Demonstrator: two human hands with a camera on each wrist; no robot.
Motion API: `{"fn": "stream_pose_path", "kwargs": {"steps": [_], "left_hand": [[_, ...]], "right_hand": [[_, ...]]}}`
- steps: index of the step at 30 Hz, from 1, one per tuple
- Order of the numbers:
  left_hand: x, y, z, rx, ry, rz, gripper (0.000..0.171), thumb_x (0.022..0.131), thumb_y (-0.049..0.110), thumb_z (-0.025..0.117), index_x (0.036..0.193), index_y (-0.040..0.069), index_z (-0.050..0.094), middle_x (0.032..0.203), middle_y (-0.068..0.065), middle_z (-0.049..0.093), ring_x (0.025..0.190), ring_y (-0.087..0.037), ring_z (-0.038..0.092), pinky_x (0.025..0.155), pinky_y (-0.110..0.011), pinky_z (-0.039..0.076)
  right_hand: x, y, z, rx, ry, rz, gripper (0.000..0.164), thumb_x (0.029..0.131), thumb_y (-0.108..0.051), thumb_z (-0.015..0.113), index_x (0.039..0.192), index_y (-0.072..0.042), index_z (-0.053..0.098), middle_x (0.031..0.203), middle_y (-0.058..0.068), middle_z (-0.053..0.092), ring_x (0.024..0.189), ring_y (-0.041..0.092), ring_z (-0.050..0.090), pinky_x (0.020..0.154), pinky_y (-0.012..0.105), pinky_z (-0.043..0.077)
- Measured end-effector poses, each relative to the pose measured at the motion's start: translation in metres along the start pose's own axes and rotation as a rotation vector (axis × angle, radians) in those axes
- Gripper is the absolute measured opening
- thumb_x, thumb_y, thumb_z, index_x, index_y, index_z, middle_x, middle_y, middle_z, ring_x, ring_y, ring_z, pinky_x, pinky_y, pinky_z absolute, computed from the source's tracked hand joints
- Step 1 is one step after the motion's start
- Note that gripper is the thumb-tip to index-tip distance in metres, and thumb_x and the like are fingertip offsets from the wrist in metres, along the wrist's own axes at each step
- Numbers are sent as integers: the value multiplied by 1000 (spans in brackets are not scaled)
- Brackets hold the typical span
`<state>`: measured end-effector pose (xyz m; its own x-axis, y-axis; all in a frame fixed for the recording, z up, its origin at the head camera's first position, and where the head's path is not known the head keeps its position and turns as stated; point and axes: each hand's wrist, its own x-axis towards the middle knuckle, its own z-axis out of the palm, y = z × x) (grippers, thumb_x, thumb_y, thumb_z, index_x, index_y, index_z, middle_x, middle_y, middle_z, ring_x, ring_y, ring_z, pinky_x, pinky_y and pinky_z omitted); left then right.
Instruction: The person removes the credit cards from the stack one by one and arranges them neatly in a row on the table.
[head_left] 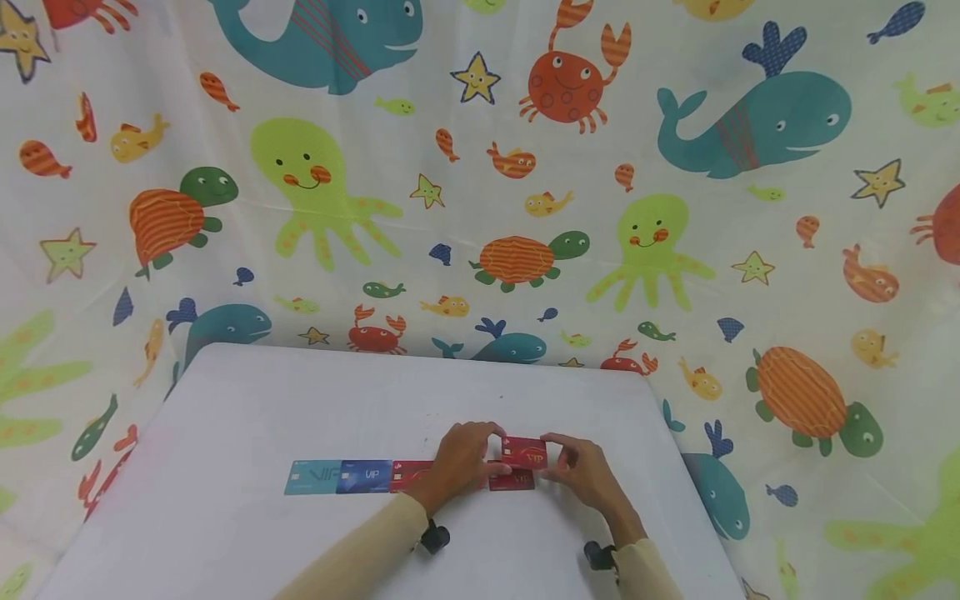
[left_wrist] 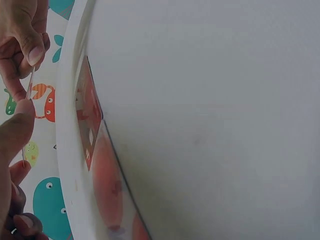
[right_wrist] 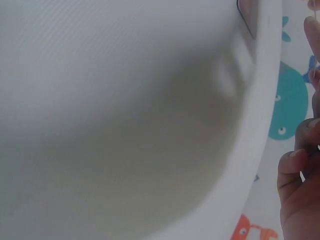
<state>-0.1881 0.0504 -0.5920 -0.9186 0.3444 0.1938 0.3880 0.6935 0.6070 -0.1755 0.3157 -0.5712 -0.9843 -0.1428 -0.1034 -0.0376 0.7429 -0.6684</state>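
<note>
Raised above the table is a red VIP card (head_left: 523, 452), seen almost edge-on in the left wrist view. My left hand (head_left: 465, 460) pinches its left side between thumb and fingers. From the other side, my right hand (head_left: 583, 473) pinches the right edge. Just below, a second red card (head_left: 512, 481) lies flat at the right end of a row. Further left in that row are a teal VIP card (head_left: 312, 477), a blue VIP card (head_left: 365, 477) and another red card (head_left: 408, 474), edge to edge. My left hand and wrist hide the row's middle.
The cards lie on a white table (head_left: 337, 392), whose far edge meets a hanging cloth (head_left: 480, 192) printed with sea animals. Dark wrist cameras sit on both of my wrists, close over the tabletop.
</note>
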Motion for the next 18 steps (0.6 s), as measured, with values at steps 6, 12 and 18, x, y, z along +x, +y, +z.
{"fn": "stream_pose_path", "kwargs": {"steps": [6,12,18], "left_hand": [[0,7,10,25,13,16,54,82,50,90,128,27,71,117,7,79,104,-13,72,95,-40,60],[0,14,18,-12,31,13,54,81,47,92,127,25,73,117,7,80,105,-14,71,96,-42,60],[0,18,24,-9,39,23,54,80,49,92,125,25,73,112,8,80,100,-11,71,94,-40,60]], "right_hand": [[-3,10,-3,-4,4,25,59,85,-32,91,140,-27,70,78,-4,64,69,16,57,58,24,49],[-5,20,-6,-2,3,43,57,85,-30,91,139,-27,71,77,-3,62,70,15,55,61,23,47],[-8,25,-8,-11,13,59,55,85,-25,91,137,-27,72,76,-4,62,70,14,55,61,23,46]]}}
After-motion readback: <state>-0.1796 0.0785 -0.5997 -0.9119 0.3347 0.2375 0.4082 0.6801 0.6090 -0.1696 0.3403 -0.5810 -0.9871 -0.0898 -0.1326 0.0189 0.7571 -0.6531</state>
